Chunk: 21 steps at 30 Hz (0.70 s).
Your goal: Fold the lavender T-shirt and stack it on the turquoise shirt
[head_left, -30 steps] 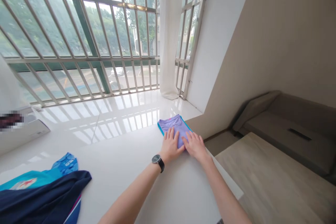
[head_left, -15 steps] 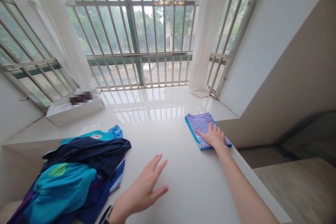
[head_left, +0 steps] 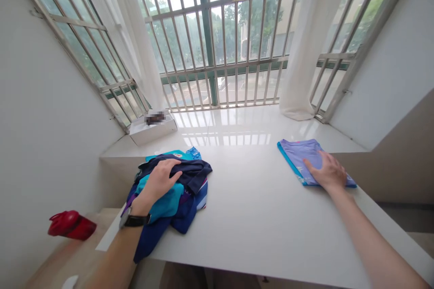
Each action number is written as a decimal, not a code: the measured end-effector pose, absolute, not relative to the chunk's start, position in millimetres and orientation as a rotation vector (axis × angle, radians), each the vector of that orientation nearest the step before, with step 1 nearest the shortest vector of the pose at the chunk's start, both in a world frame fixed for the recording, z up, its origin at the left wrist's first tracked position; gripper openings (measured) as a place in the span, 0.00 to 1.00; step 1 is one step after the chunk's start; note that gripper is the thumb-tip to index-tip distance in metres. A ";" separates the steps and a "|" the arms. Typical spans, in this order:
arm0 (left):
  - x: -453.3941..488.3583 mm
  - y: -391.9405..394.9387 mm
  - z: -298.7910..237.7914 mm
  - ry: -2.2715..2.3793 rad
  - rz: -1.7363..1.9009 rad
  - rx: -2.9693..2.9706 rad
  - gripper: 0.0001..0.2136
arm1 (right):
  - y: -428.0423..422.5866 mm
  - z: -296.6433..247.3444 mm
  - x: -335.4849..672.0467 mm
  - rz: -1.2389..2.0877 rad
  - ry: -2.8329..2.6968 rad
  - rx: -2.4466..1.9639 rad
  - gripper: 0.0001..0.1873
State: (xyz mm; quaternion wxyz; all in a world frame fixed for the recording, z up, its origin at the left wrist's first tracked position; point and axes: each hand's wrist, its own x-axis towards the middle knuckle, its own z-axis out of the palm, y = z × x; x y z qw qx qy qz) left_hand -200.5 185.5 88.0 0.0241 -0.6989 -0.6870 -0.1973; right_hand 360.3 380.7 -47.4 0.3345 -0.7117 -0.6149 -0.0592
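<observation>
On the left of the white table (head_left: 244,226) lies a loose heap of clothes (head_left: 186,221) in navy, teal and blue. My left hand (head_left: 161,178), with a dark watch on its wrist, is over this heap near a navy garment (head_left: 195,174) on top. Its thumb and fingers are apart, and I cannot tell how firmly it touches the cloth. To the right, a folded lilac garment (head_left: 301,153) lies flat on a folded blue one (head_left: 288,160). My right hand (head_left: 328,169) rests on the lilac cloth near its right edge, fingers spread.
A white box (head_left: 154,132) with a blurred dark item stands on the sill at the back left. Metal bars (head_left: 224,72) and white curtains (head_left: 298,54) line the window. A red bottle (head_left: 72,225) is at the lower left, beyond the table edge.
My left hand has moved left from above the bare table to the heap of clothes. My right hand stays on the folded lilac garment. The view has turned left, bringing the red bottle into sight.
</observation>
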 end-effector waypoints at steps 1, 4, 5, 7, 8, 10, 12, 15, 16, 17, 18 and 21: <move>-203.6 191.2 84.7 -2.095 -0.495 -2.142 0.16 | 375.0 -47.1 356.6 -0.206 -1.562 -1.785 0.42; -206.4 202.0 67.4 -2.106 -0.264 -2.031 0.22 | 357.1 -41.1 331.2 -0.315 -1.513 -1.574 0.35; -205.9 203.7 61.2 -2.118 -0.237 -2.006 0.22 | 351.5 -37.5 317.6 -0.321 -1.523 -1.502 0.33; -203.9 205.4 51.8 -2.138 -0.250 -1.988 0.17 | 341.4 -28.5 284.1 -0.282 -1.549 -1.330 0.27; -203.0 205.8 49.6 -2.146 -0.296 -1.997 0.14 | 336.9 -23.5 265.2 -0.229 -1.568 -1.253 0.25; -201.1 206.2 52.0 -2.156 -0.480 -2.032 0.09 | 329.1 -14.1 225.6 -0.036 -1.619 -1.111 0.21; -197.5 206.3 63.9 -2.129 -0.737 -2.036 0.08 | 321.6 -7.6 187.4 0.168 -1.695 -1.000 0.18; -181.2 205.7 95.8 -1.974 -1.077 -1.983 0.06 | 307.5 -5.6 139.4 0.344 -1.847 -0.870 0.13; -171.0 205.5 107.9 -1.907 -1.160 -1.984 0.06 | 301.8 -6.8 126.9 0.406 -1.896 -0.825 0.14; -158.3 205.6 119.2 -1.846 -1.221 -2.011 0.06 | 295.8 -8.5 116.6 0.503 -1.928 -0.779 0.18; -143.3 206.2 129.0 -1.789 -1.250 -2.068 0.06 | 290.0 -10.4 108.6 0.638 -1.936 -0.740 0.25; -91.8 212.4 141.2 -1.634 -1.136 -2.345 0.07 | 277.6 -13.9 100.4 1.160 -1.716 -0.721 0.36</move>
